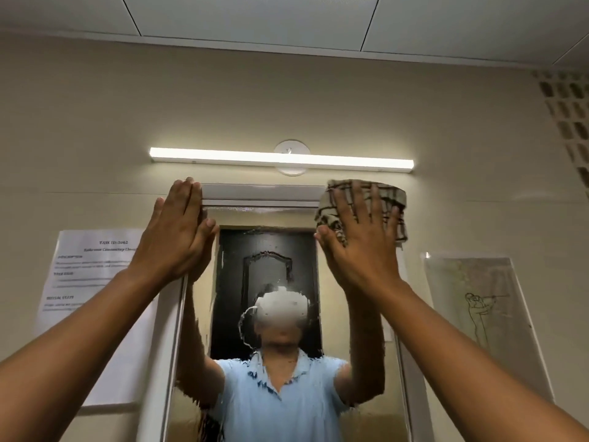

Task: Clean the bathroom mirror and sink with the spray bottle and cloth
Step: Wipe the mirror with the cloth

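On the wall, far left: a paper sheet (pixel 92 282) with print on it.
Left hand (pixel 177 231): flat and open on the left top corner of the mirror (pixel 271 314), fingers (pixel 188 199) straight, holding nothing.
Above the mirror: a long lit lamp (pixel 280 159).
Right hand (pixel 363 237): fingers (pixel 373 202) spread wide, pressing a checked cloth (pixel 360 193) flat on the mirror's right top corner.
Far right: a line drawing (pixel 478 307) on the wall.

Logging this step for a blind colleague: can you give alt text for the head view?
The right hand presses a checked cloth flat against the wet mirror's top right corner, while the left hand braces open on its top left edge. A lit tube lamp hangs above.
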Action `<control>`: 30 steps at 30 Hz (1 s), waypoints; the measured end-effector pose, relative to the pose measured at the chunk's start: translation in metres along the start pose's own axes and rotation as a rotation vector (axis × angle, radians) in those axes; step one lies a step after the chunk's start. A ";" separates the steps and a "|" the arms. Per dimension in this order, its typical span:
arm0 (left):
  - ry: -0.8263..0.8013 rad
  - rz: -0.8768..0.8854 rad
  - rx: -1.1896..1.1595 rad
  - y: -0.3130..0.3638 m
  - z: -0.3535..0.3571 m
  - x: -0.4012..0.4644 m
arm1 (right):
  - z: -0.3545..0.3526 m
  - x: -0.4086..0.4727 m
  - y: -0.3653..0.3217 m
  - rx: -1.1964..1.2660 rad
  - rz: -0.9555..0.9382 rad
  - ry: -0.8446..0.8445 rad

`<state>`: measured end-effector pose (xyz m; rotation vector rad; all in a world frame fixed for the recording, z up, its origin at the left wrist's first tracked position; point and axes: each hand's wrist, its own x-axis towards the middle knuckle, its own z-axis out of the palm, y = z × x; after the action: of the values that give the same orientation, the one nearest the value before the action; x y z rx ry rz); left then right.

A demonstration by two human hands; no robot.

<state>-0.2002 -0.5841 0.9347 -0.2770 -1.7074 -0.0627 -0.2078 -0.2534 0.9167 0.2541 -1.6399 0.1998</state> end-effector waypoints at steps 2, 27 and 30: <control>-0.007 0.004 -0.014 0.000 0.000 -0.002 | 0.005 -0.004 -0.010 -0.008 0.083 0.021; -0.125 -0.042 -0.091 -0.012 -0.016 -0.070 | 0.045 0.005 -0.171 -0.015 -0.457 -0.153; -0.109 -0.036 -0.099 -0.014 -0.015 -0.070 | 0.047 0.004 -0.181 -0.006 -0.389 -0.147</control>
<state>-0.1797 -0.6105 0.8704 -0.3285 -1.8203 -0.1618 -0.2016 -0.4402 0.9123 0.5867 -1.6997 -0.1221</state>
